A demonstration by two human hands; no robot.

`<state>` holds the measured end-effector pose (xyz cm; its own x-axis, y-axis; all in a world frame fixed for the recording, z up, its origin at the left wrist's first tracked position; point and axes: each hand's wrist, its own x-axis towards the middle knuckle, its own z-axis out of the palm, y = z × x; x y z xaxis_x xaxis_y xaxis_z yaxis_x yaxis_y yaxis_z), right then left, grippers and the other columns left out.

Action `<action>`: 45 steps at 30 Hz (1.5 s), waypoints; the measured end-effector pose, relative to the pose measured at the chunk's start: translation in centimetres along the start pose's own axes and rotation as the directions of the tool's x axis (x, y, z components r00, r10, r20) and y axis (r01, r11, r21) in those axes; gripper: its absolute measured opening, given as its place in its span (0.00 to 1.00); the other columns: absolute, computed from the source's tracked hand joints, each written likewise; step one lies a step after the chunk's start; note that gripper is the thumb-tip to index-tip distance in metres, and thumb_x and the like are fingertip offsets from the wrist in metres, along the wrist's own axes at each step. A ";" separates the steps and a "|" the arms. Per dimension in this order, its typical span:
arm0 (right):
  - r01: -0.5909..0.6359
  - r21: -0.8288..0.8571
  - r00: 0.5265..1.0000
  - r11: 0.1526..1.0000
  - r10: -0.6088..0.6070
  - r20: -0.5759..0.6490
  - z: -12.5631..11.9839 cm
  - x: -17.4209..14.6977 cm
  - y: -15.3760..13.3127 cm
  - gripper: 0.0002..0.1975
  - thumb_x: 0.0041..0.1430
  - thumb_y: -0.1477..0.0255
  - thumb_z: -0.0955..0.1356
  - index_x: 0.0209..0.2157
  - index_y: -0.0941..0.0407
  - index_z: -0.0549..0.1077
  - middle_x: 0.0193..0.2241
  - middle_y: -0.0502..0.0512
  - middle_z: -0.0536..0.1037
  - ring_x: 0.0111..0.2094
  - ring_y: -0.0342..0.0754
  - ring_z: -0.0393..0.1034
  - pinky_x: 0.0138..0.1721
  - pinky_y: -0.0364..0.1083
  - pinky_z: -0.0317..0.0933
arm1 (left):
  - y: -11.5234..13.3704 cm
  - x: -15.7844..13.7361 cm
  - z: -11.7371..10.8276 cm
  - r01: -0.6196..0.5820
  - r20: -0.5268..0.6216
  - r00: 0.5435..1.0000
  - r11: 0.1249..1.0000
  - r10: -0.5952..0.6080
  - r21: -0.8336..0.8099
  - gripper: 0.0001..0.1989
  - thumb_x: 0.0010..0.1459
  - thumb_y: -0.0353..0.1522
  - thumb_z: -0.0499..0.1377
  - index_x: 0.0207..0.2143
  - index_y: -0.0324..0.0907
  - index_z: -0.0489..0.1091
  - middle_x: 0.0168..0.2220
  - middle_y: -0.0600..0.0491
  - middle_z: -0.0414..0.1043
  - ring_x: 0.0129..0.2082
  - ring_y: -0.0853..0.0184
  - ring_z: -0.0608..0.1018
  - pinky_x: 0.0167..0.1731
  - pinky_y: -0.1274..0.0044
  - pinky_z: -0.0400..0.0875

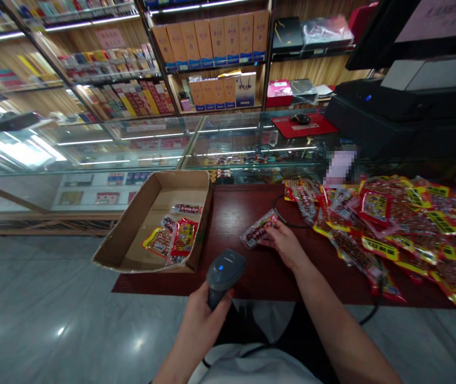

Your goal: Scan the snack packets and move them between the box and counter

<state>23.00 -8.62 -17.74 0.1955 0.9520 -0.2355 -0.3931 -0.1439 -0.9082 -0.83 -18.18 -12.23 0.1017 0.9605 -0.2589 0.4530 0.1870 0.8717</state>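
Observation:
My left hand point(205, 320) is wrapped round the handle of a dark grey barcode scanner point(226, 266), which shows a small blue light on top. Just above the table, to the right of the scanner, my right hand point(284, 242) grips one end of a snack packet point(256, 230), a long clear wrapper with dark contents and red-white print. A cardboard box point(126, 242) with low sides stands on the left, holding several packets, among them a red one point(184, 237). Over on the right lies a large heap of red and yellow snack packets point(407, 229).
The dark red wooden table point(231, 200) runs beneath everything. Behind it stands a glass display counter point(228, 136) with a mouse point(300, 119) on a red mat. A black cable point(374, 309) hangs over the front edge at right. Shelves of boxes point(212, 40) line the back.

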 end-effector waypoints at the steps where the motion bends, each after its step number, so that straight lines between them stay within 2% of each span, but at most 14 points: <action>1: -0.001 0.002 1.000 1.000 0.001 0.007 0.0 0.0 0.0 0.19 0.45 0.59 0.76 0.37 0.53 0.73 0.33 0.48 0.80 0.32 0.46 0.77 0.33 0.47 0.75 | 0.1 0.0 0.0 0.006 -0.002 1.000 1.000 -0.006 -0.007 0.12 0.54 0.40 0.60 0.30 0.39 0.72 0.21 0.55 0.72 0.19 0.68 0.72 0.21 0.79 0.65; 7: 0.025 0.015 1.000 1.000 -0.025 -0.002 -0.3 -0.1 0.0 0.20 0.45 0.59 0.77 0.38 0.54 0.75 0.30 0.47 0.80 0.29 0.44 0.75 0.29 0.43 0.74 | -0.1 -0.1 0.6 0.002 0.026 1.000 1.000 -0.002 0.028 0.09 0.55 0.37 0.59 0.30 0.39 0.72 0.21 0.56 0.71 0.19 0.69 0.72 0.21 0.79 0.64; 12: 0.050 0.094 0.998 0.994 -0.047 -0.032 -0.4 0.2 0.4 0.19 0.43 0.60 0.78 0.36 0.53 0.75 0.32 0.47 0.80 0.32 0.44 0.76 0.34 0.45 0.76 | -0.3 0.1 0.9 -0.013 0.038 0.999 0.996 0.010 0.084 0.08 0.55 0.36 0.58 0.31 0.39 0.72 0.20 0.57 0.69 0.19 0.69 0.72 0.21 0.79 0.64; 18: 0.025 0.219 1.000 0.976 -0.027 0.006 -0.3 0.1 0.3 0.11 0.47 0.66 0.75 0.31 0.53 0.74 0.33 0.49 0.83 0.38 0.49 0.80 0.47 0.54 0.74 | 0.1 0.1 0.7 0.012 -0.006 1.000 1.000 -0.012 -0.018 0.14 0.57 0.42 0.59 0.31 0.39 0.71 0.20 0.56 0.70 0.19 0.68 0.72 0.22 0.79 0.66; 22: -0.004 0.282 1.000 0.959 -0.003 0.023 -0.3 0.0 0.1 0.06 0.47 0.71 0.72 0.30 0.54 0.74 0.33 0.49 0.84 0.38 0.49 0.80 0.47 0.53 0.74 | 0.7 0.2 0.7 0.027 -0.054 0.998 0.994 -0.033 -0.110 0.18 0.55 0.45 0.60 0.31 0.38 0.71 0.22 0.53 0.73 0.18 0.69 0.72 0.21 0.78 0.67; 26: -0.028 0.317 0.999 0.948 0.014 0.045 -0.2 0.0 0.3 0.06 0.48 0.73 0.72 0.31 0.54 0.74 0.34 0.51 0.84 0.39 0.50 0.81 0.47 0.53 0.74 | 0.9 0.2 0.8 0.020 -0.073 0.997 0.987 -0.032 -0.162 0.18 0.53 0.46 0.62 0.31 0.38 0.73 0.22 0.53 0.74 0.18 0.70 0.72 0.20 0.78 0.67; 32: -0.052 0.366 0.998 0.929 0.032 0.058 -0.1 0.2 0.8 0.08 0.46 0.75 0.73 0.30 0.53 0.72 0.35 0.51 0.84 0.43 0.53 0.80 0.53 0.57 0.71 | 0.7 0.2 0.8 0.010 -0.077 0.997 0.984 -0.024 -0.181 0.16 0.52 0.44 0.63 0.31 0.38 0.73 0.22 0.54 0.74 0.17 0.70 0.72 0.20 0.79 0.68; 34: -0.059 0.369 0.997 0.927 0.038 0.065 -0.1 0.2 0.8 0.08 0.46 0.76 0.72 0.29 0.53 0.72 0.35 0.51 0.84 0.42 0.53 0.80 0.52 0.57 0.72 | 0.7 0.2 0.8 0.010 -0.074 0.997 0.984 -0.023 -0.175 0.16 0.52 0.43 0.63 0.30 0.38 0.73 0.22 0.54 0.74 0.17 0.70 0.72 0.20 0.79 0.68; 39: -0.071 0.358 0.997 0.931 0.052 0.062 0.0 0.1 0.5 0.07 0.46 0.76 0.74 0.30 0.55 0.74 0.34 0.53 0.84 0.37 0.50 0.81 0.41 0.50 0.76 | 0.5 0.3 0.8 0.021 -0.083 0.996 0.987 -0.035 -0.161 0.16 0.53 0.43 0.62 0.31 0.38 0.72 0.22 0.54 0.73 0.18 0.70 0.72 0.20 0.79 0.67; 45: -0.037 0.388 0.998 0.921 0.053 -0.031 -0.5 0.3 0.4 0.10 0.46 0.74 0.77 0.29 0.54 0.74 0.29 0.45 0.82 0.31 0.42 0.78 0.35 0.42 0.77 | 0.4 0.1 0.7 0.038 -0.086 0.995 0.984 -0.054 -0.175 0.15 0.53 0.43 0.62 0.28 0.39 0.70 0.18 0.56 0.70 0.17 0.70 0.71 0.20 0.79 0.65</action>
<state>23.35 -8.54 -18.34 0.2017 0.9343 -0.2939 -0.7182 -0.0630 -0.6930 0.02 -18.19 -12.20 0.0002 0.9633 -0.2684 0.2943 0.2565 0.9206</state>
